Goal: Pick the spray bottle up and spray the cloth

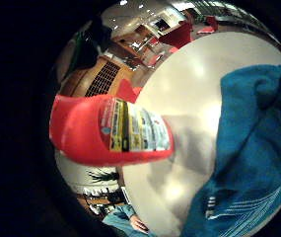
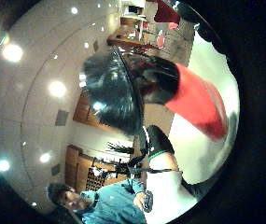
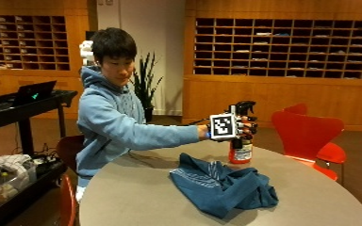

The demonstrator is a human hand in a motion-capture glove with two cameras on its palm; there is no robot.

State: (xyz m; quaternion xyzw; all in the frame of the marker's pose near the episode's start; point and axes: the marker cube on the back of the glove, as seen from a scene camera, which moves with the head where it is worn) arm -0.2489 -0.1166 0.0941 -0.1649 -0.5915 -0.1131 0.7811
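Across the round table, a red spray bottle point(image 3: 241, 149) with a black trigger head stands upright by the far edge of the grey table point(image 3: 137, 197). My gloved right hand point(image 3: 249, 126) grips its neck just under the head. Whether the base touches the table I cannot tell. A crumpled blue cloth point(image 3: 222, 184) with pale stripes lies on the table in front of the bottle, a short gap apart. In the little finger side palm view the labelled red bottle point(image 1: 105, 131) fills the middle, with the cloth point(image 1: 253, 148) beyond it on the table point(image 1: 179, 89). The thumb side palm view shows the black head point(image 2: 109, 88) and red body point(image 2: 198, 105).
Red chairs point(image 3: 306, 134) stand behind the table on the right. A black cart point(image 3: 24, 101) with a laptop and clutter is at the left. A potted plant point(image 3: 144, 80) stands by the back wall.
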